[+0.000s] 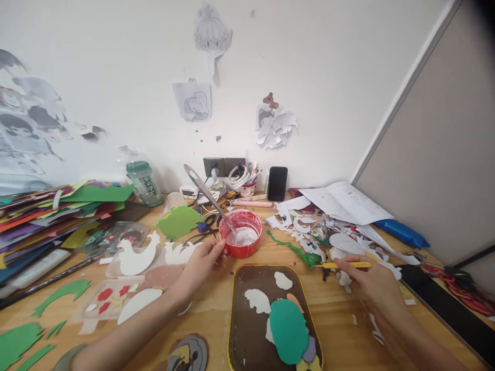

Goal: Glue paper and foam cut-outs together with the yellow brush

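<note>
My left hand [201, 264] rests on the wooden desk and pinches the near rim of a red bowl [240, 241] that holds white paste. A metal spoon [209, 195] stands in the bowl, its handle leaning up to the left. My right hand [369, 281] is closed on a yellow stick-like tool [348, 265] that points left, over paper scraps. Between my hands lies a dark brown tray [247, 319] with a yellow rim, carrying white cut-outs and a teal oval shape [288, 330].
Stacked coloured sheets [46, 216] fill the left side, with white bird cut-outs [135, 257] and green shapes [178, 221] nearby. A green bottle [145, 183], a phone [277, 183] and a pen cup [247, 186] stand at the wall. Paper scraps [309, 226] and white sheets [344, 203] lie at the right.
</note>
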`<move>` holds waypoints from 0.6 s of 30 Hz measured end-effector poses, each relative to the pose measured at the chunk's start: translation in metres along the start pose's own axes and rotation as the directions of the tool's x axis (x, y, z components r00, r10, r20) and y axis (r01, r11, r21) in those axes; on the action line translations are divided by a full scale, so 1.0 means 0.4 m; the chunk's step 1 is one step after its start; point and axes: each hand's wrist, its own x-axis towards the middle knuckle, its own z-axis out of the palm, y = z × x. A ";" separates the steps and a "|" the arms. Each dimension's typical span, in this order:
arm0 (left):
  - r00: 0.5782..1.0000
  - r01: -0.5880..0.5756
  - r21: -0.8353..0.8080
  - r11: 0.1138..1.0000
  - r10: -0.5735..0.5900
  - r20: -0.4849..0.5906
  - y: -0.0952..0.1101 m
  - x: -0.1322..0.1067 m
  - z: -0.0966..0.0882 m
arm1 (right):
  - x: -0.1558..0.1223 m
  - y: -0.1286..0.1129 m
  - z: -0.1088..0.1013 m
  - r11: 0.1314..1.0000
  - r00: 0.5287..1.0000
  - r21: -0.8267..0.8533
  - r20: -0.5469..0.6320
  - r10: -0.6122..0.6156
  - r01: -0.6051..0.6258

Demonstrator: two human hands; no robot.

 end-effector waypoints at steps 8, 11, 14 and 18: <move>1.000 0.006 -0.001 1.000 -0.006 0.004 0.004 -0.003 0.001 | 0.008 0.020 0.017 0.993 0.995 0.095 0.074 0.065 -0.072; 1.000 -0.001 0.001 1.000 0.001 0.008 0.000 -0.002 -0.001 | 0.009 0.014 0.014 0.994 0.995 0.092 0.078 0.057 -0.064; 1.000 -0.006 -0.001 1.000 0.006 0.011 0.000 0.000 -0.001 | 0.004 0.006 0.005 0.999 0.999 0.045 0.048 0.024 -0.026; 1.000 -0.008 -0.003 1.000 0.008 0.008 0.003 0.001 -0.001 | -0.012 -0.003 -0.003 0.995 0.999 -0.089 -0.002 -0.052 0.052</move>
